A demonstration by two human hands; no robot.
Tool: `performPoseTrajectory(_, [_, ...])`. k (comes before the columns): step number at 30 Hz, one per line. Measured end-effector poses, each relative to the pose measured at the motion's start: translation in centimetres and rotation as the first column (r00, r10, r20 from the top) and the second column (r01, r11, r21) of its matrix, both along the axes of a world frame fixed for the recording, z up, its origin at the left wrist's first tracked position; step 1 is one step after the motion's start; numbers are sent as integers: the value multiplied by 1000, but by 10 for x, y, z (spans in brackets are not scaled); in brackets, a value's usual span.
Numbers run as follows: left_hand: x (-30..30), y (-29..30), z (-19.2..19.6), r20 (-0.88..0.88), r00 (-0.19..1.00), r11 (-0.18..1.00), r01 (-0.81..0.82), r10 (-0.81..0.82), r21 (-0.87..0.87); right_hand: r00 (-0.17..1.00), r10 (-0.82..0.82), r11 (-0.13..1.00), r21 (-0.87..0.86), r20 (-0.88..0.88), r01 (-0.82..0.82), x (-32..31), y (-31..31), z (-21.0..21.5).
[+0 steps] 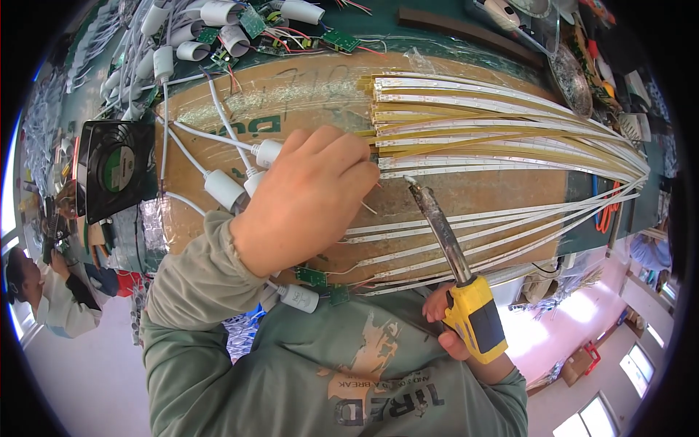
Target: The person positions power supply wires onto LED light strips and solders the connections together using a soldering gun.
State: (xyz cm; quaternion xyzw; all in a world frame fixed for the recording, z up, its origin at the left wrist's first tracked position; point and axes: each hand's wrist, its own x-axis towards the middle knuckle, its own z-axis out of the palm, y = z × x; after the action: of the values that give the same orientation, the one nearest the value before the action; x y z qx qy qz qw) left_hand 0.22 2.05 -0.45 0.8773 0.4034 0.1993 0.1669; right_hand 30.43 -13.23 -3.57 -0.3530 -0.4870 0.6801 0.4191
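My left hand point(313, 197) is closed in a pinch over the middle of the brown board, its fingertips beside the ends of the LED strips point(451, 127). What it holds is hidden by the fingers; thin wire ends point(369, 208) poke out beneath them. White plastic caps with cables point(222, 189) lie just left of this hand. Wrapped around the yellow handle of a soldering iron point(475, 320) is my right hand point(438, 306). The iron's dark metal barrel slants up and left, its tip apart from my left fingers and just below the strips.
A black square fan point(115, 169) stands on the left. White caps, cables and green circuit boards point(341, 40) pile up at the far left. More strips point(466, 233) fan out nearer me. A dark bar point(466, 35) lies at the back. Another person point(62, 298) is at far left.
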Motion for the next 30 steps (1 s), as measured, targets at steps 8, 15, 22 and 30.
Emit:
performPoseTrajectory(8, [1,0,1,-5,1000,1000,-4,4,-1,981,-59,997,54,187,49,14,-13,-15])
performPoseTrajectory(15, [1,0,0,2,1000,1000,-8,8,4,976,-30,999,44,214,21,15,-16,-19])
performPoseTrajectory(22, [1,0,1,-8,1000,1000,-7,7,-1,974,-103,995,31,201,99,12,-15,-16])
performPoseTrajectory(30, [2,0,1,2,1000,1000,-12,12,5,955,-44,998,48,295,31,9,-6,-9])
